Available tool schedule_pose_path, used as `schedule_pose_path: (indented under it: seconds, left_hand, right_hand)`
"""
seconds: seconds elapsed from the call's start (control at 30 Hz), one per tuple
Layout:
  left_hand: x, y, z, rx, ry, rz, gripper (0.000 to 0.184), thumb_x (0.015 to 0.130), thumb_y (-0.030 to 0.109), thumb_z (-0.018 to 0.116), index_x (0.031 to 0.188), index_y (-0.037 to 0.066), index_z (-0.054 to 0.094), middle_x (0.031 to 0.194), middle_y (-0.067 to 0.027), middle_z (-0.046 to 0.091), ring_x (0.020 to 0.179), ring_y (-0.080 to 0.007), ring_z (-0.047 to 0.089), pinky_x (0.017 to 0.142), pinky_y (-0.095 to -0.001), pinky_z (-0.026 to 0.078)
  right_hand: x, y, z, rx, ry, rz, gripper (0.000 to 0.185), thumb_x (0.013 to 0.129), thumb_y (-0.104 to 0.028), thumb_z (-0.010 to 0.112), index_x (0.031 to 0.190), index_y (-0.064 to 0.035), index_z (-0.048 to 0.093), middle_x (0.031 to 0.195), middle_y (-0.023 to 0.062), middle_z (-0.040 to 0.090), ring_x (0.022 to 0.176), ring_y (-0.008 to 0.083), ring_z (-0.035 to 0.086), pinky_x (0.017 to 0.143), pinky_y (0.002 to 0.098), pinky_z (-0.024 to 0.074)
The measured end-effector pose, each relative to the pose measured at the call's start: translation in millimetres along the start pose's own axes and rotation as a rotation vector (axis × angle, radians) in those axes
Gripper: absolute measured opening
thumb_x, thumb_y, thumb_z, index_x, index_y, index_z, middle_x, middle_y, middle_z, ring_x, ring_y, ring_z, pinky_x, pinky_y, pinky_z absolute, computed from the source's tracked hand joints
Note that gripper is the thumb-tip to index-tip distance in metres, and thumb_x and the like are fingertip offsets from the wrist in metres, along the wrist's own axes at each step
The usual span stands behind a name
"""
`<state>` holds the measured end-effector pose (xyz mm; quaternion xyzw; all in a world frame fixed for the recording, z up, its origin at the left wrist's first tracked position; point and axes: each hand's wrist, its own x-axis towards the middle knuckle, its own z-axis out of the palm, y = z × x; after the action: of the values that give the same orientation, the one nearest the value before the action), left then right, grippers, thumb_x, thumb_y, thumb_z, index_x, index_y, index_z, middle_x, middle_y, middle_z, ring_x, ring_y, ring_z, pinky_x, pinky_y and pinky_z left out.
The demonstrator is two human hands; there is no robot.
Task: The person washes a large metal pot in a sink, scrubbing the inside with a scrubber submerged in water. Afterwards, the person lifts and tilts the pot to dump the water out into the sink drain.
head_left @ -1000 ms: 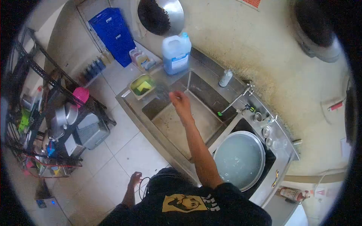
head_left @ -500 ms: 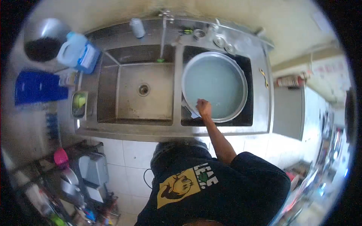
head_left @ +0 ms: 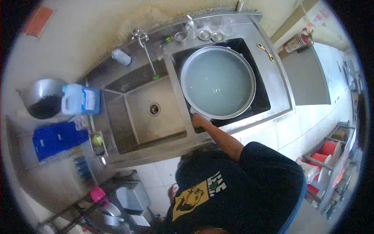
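A large round metal pot (head_left: 183,91), filled with cloudy bluish water, sits in the right-hand sink basin (head_left: 257,97). My right hand (head_left: 198,121) is closed low against the pot's near left edge, beside a small pale piece at the rim. Its fingertips are hidden, so what they grip cannot be made out. Down beside my body, my left hand (head_left: 171,192) shows only in part. Its fingers look curled by a small whitish thing too small to name.
The left basin (head_left: 142,109) has a drain and a running-length tap (head_left: 145,46) above it. A blue liquid jug (head_left: 80,100), a metal can (head_left: 121,57), a pump bottle (head_left: 190,27) and yellow scissors (head_left: 265,52) stand or lie around. A rack (head_left: 132,197) is below left.
My right hand has gone from above the pot's near rim down to its outer left edge. The view has turned and shifted. My left hand has come partly into sight.
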<state>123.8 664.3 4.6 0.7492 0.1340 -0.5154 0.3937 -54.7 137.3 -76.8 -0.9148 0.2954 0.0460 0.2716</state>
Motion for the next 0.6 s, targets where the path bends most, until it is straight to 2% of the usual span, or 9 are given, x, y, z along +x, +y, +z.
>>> schedule_pose_path:
  seconds: [0.17,0.37,0.4,0.43,0.5,0.53,0.6]
  left_hand:
    - [5.2,12.9,4.0,0.110,-0.033,0.001,0.034,0.087,0.034,0.057,0.109,0.009,0.050,0.096,-0.0112,0.060,0.084,-0.0286,0.062,0.066,-0.0375,0.051]
    - [10.7,16.3,-1.1,0.195,-0.059,0.007,0.034,0.085,0.034,0.058,0.105,0.009,0.052,0.093,-0.0118,0.060,0.083,-0.0295,0.062,0.066,-0.0387,0.051]
    - [12.2,13.6,-0.2,0.198,-0.061,0.007,0.034,0.084,0.035,0.059,0.104,0.008,0.052,0.092,-0.0119,0.061,0.083,-0.0296,0.062,0.067,-0.0389,0.051]
    - [12.8,12.1,0.8,0.194,-0.059,0.008,0.034,0.084,0.035,0.059,0.104,0.008,0.052,0.092,-0.0120,0.061,0.083,-0.0298,0.062,0.067,-0.0392,0.051]
    - [13.4,7.5,6.3,0.185,-0.059,0.016,0.033,0.083,0.035,0.060,0.102,0.008,0.053,0.091,-0.0122,0.061,0.082,-0.0301,0.062,0.067,-0.0396,0.051]
    - [14.6,4.3,10.5,0.171,-0.059,0.020,0.033,0.083,0.035,0.060,0.101,0.008,0.053,0.091,-0.0123,0.061,0.082,-0.0303,0.062,0.067,-0.0398,0.051]
    - [16.0,-2.0,17.4,0.145,-0.059,0.028,0.033,0.082,0.035,0.061,0.100,0.008,0.054,0.090,-0.0125,0.061,0.082,-0.0306,0.062,0.067,-0.0402,0.051]
  right_hand:
    - [23.1,26.8,49.1,0.128,-0.127,0.159,0.026,0.076,-0.026,0.054,0.067,-0.0040,0.064,0.073,0.0169,0.064,0.070,0.0313,0.063,0.064,0.0431,0.0487]
    - [15.5,20.7,31.0,-0.005,-0.141,-0.035,0.018,0.073,-0.026,0.056,0.076,-0.0122,0.067,0.068,0.0138,0.063,0.067,0.0302,0.063,0.059,0.0433,0.0487]
    - [10.5,18.7,16.4,-0.277,-0.174,-0.261,0.021,0.074,-0.027,0.055,0.077,-0.0093,0.066,0.072,0.0150,0.064,0.068,0.0310,0.063,0.060,0.0427,0.0484]
    - [12.5,21.9,20.0,-0.291,-0.169,-0.277,0.021,0.074,-0.027,0.055,0.077,-0.0093,0.066,0.072,0.0150,0.064,0.068,0.0310,0.063,0.060,0.0427,0.0484]
    - [12.0,34.8,52.6,0.596,-0.174,0.496,0.025,0.077,-0.028,0.055,0.077,-0.0051,0.065,0.076,0.0173,0.065,0.070,0.0331,0.063,0.061,0.0425,0.0484]
    - [14.2,48.9,72.6,0.572,-0.172,0.472,0.025,0.077,-0.028,0.055,0.077,-0.0051,0.065,0.076,0.0173,0.065,0.070,0.0331,0.063,0.061,0.0425,0.0484]
    - [20.7,68.3,106.0,0.380,0.256,0.352,0.026,0.080,-0.026,0.055,0.080,-0.0016,0.064,0.079,0.0206,0.065,0.072,0.0335,0.063,0.062,0.0431,0.0489]
